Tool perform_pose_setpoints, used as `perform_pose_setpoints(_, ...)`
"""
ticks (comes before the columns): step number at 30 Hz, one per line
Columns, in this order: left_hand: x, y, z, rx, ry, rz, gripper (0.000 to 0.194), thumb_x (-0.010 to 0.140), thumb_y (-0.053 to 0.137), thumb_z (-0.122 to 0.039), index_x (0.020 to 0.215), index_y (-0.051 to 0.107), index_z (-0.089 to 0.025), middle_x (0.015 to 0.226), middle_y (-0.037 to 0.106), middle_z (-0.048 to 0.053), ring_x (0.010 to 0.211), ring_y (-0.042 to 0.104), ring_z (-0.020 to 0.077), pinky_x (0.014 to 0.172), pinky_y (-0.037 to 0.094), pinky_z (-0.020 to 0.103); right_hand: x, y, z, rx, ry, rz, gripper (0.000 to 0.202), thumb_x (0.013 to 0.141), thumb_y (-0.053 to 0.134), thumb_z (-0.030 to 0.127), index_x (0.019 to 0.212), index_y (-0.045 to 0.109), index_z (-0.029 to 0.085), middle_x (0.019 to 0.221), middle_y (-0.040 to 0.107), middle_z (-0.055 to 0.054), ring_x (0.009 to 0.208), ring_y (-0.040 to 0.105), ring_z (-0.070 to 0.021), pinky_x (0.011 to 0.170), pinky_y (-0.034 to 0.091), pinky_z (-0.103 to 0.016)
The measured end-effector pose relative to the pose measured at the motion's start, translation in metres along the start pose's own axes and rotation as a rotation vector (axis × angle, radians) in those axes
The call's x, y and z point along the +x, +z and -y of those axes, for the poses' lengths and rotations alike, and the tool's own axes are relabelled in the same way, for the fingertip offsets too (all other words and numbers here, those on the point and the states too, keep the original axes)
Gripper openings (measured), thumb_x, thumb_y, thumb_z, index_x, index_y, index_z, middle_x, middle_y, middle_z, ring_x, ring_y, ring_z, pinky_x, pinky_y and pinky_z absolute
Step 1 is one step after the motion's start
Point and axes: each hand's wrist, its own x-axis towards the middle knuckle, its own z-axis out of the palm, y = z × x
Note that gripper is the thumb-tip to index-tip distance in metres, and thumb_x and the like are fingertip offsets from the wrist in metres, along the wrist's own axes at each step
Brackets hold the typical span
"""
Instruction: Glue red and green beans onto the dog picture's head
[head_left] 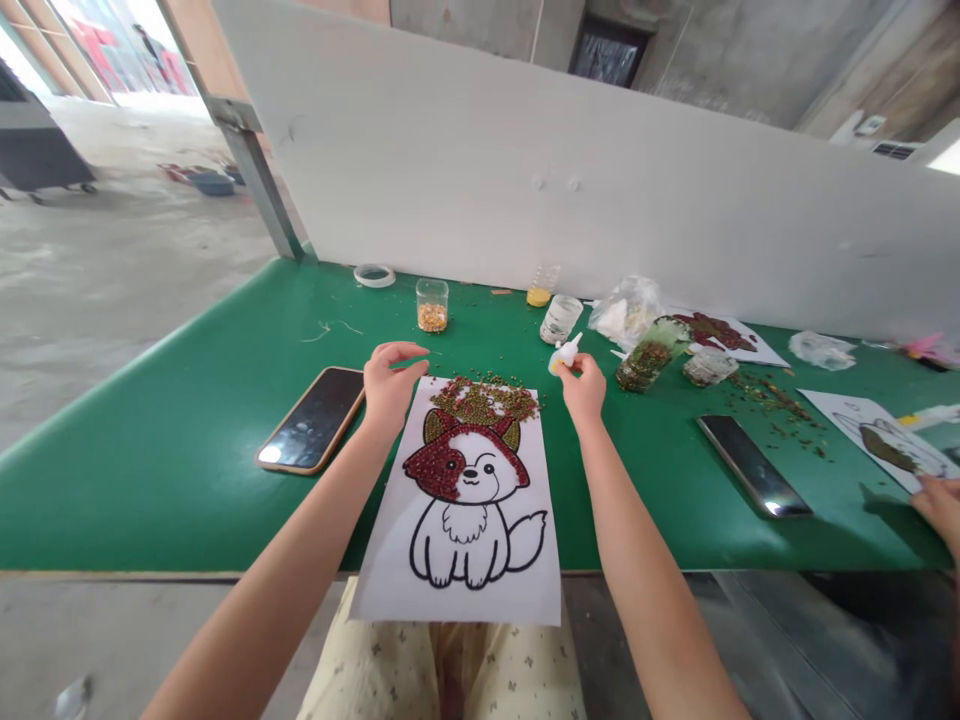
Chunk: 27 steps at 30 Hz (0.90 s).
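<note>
A white sheet [390,560] with a black-outlined puppy drawing lies at the table's front edge, its lower end jutting over. Dark red beads cover parts of the head, green ones fill the ears, and loose red and green beads [480,402] are heaped at the top. My left hand [391,382] is beside the sheet's upper left corner, fingers apart, nothing visible in it. Right of the sheet's top, my right hand [583,385] pinches a small white glue bottle [566,354], its nozzle pointing up.
A phone [311,418] lies left of the sheet, another phone [754,466] to the right. Behind stand a cup of yellow grains [433,306], a clear cup [561,320] and a tipped jar [651,356]. Another person's hand [941,510] touches a second drawing [847,412].
</note>
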Motion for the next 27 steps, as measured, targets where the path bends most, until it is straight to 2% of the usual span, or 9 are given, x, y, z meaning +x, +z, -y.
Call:
perform_pose_setpoints(4,0.002,0.0,0.001,-0.062,-0.154,-0.022,0.014,0.054,0.067,-0.017,0.068,0.067,-0.016,0.071,0.063,0.001,0.07,0.057,0.0135,0.069,0.045,0.026,0.001,0.0,-0.007,-0.231,-0.005,0.107,0.016,0.074,0.059,0.033,0.082,0.058,0.02,0.086,0.07,-0.005,0.083,0.063,-0.0223,0.076,0.04,-0.032)
perform_pose_setpoints(8,0.001,0.001,-0.002,-0.115,-0.272,0.01,0.015,0.051,0.066,-0.016,0.066,0.066,-0.016,0.057,0.059,-0.001,0.058,0.053,0.0122,0.06,0.041,0.025,-0.002,0.002,-0.002,-0.282,-0.019,0.099,0.022,0.074,0.06,0.031,0.092,0.053,0.021,0.09,0.068,-0.006,0.087,0.061,-0.0232,0.079,0.038,-0.033)
perform_pose_setpoints(12,0.001,0.001,-0.003,-0.119,-0.305,0.012,0.016,0.05,0.064,-0.015,0.066,0.065,-0.016,0.057,0.06,-0.001,0.057,0.053,0.012,0.059,0.04,0.024,-0.007,-0.011,0.013,-0.294,-0.11,-0.073,0.049,0.064,0.07,0.033,0.104,0.045,0.019,0.099,0.062,-0.009,0.096,0.055,-0.0272,0.08,0.038,-0.036)
perform_pose_setpoints(14,0.002,0.001,-0.002,-0.119,-0.3,0.014,0.016,0.05,0.064,-0.015,0.066,0.065,-0.016,0.057,0.06,-0.001,0.058,0.053,0.012,0.059,0.04,0.024,-0.014,-0.019,0.026,-0.242,-0.205,-0.133,0.041,0.068,0.067,0.037,0.099,0.047,0.018,0.091,0.059,-0.007,0.089,0.055,-0.0247,0.076,0.039,-0.034)
perform_pose_setpoints(16,0.001,0.001,-0.001,-0.113,-0.286,0.019,0.015,0.051,0.063,-0.016,0.066,0.065,-0.016,0.058,0.06,-0.001,0.058,0.053,0.0116,0.059,0.039,0.024,-0.027,-0.022,0.04,-0.092,-0.305,0.021,0.022,0.08,0.056,0.038,0.09,0.05,0.02,0.074,0.055,-0.001,0.071,0.053,-0.0183,0.067,0.039,-0.029)
perform_pose_setpoints(18,0.0,0.001,0.0,-0.103,-0.271,0.035,0.015,0.052,0.063,-0.016,0.067,0.065,-0.016,0.058,0.059,-0.001,0.057,0.051,0.0112,0.058,0.038,0.024,-0.043,-0.019,0.054,0.033,-0.415,0.391,0.017,0.087,0.047,0.036,0.083,0.053,0.02,0.065,0.053,0.002,0.061,0.05,-0.0143,0.06,0.038,-0.026)
perform_pose_setpoints(21,-0.002,0.001,0.001,-0.09,-0.253,0.061,0.014,0.054,0.063,-0.017,0.068,0.065,-0.016,0.057,0.057,-0.002,0.055,0.049,0.0106,0.056,0.036,0.024,-0.065,-0.006,0.066,0.029,-0.658,0.761,0.009,0.084,0.054,0.023,0.076,0.057,0.02,0.075,0.058,0.0,0.074,0.052,-0.0144,0.069,0.04,-0.026)
perform_pose_setpoints(23,-0.002,0.002,0.0,-0.083,-0.254,0.067,0.014,0.054,0.063,-0.017,0.067,0.065,-0.016,0.057,0.057,-0.002,0.055,0.048,0.0105,0.055,0.036,0.024,-0.075,0.002,0.068,-0.028,-0.756,0.841,0.005,0.079,0.058,0.016,0.076,0.059,0.02,0.082,0.059,-0.002,0.083,0.053,-0.016,0.075,0.041,-0.028)
perform_pose_setpoints(27,-0.002,0.005,0.0,-0.059,-0.27,0.07,0.013,0.054,0.062,-0.017,0.067,0.065,-0.016,0.057,0.058,-0.001,0.055,0.049,0.0113,0.056,0.035,0.024,-0.082,0.009,0.066,-0.105,-0.804,0.854,0.006,0.079,0.061,0.016,0.083,0.062,0.02,0.088,0.06,-0.004,0.088,0.053,-0.0178,0.079,0.043,-0.031)
